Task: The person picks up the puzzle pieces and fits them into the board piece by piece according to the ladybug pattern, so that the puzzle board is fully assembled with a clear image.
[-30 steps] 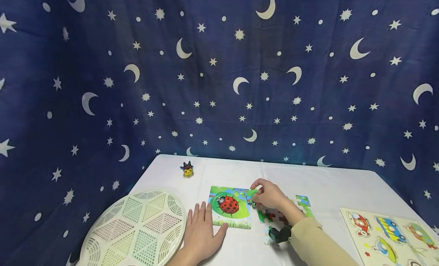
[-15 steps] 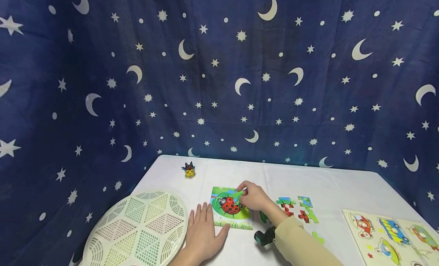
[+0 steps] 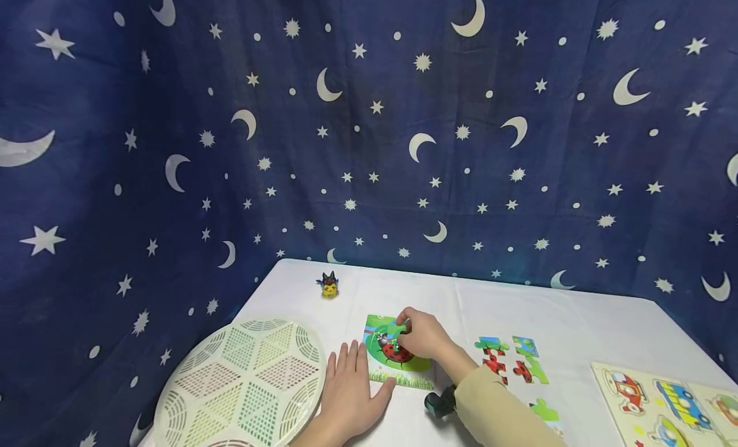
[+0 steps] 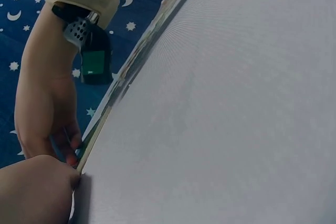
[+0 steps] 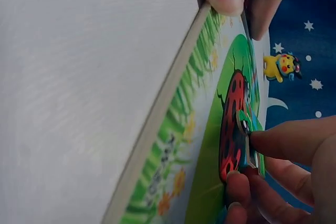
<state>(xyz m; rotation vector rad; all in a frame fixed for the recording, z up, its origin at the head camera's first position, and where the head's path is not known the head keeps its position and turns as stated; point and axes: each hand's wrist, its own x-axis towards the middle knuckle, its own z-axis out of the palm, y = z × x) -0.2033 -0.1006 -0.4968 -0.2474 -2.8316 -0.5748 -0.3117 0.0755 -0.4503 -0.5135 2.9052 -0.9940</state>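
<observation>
A square puzzle board with a ladybug picture and a grassy bottom strip lies on the white table. My right hand is over its upper right part and pinches a jigsaw piece between thumb and fingers. The piece overlaps the printed ladybug in the right wrist view, and fingers partly hide it. My left hand rests flat on the table at the board's left, its thumb at the board's lower edge. Loose jigsaw pieces with red and green parts lie to the right of my right hand.
A round perforated plastic tray stands left of my left hand. Behind it sits a small yellow figure. A wooden peg puzzle with vehicle pictures lies at the right. The starry curtain hangs behind the table.
My right hand has carried the jigsaw piece leftward from the board's right edge to over the ladybug. The left hand stays flat beside the board. The head view has shifted slightly.
</observation>
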